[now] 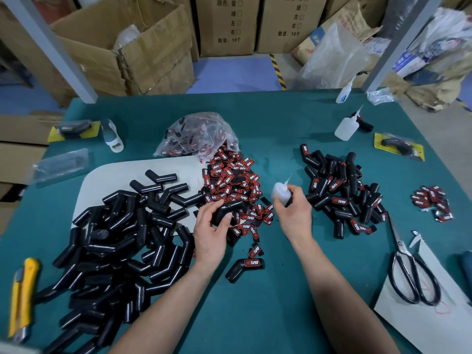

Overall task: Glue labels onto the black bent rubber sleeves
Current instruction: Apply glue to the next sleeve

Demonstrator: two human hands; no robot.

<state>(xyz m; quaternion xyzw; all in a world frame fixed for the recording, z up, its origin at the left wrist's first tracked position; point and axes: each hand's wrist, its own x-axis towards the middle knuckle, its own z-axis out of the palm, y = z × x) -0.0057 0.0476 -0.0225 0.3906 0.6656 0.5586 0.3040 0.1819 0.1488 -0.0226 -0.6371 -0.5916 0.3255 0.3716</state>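
The left hand (210, 232) curls its fingers round 1 black bent rubber sleeve (228, 207), just left of the white plastic glue bottle (279, 192) gripped by the right hand (295, 213).

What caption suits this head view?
Gluing: left hand grips a bent black sleeve, right hand a glue bottle, by red labels.

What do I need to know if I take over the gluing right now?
Left hand holds a bare sleeve; right hand holds the glue bottle.
Loose labels lie in the middle.
Done: labelled pile on the right, plus one labelled sleeve in front.
Left: glue and label the held sleeve, then the big unlabelled pile on the left.
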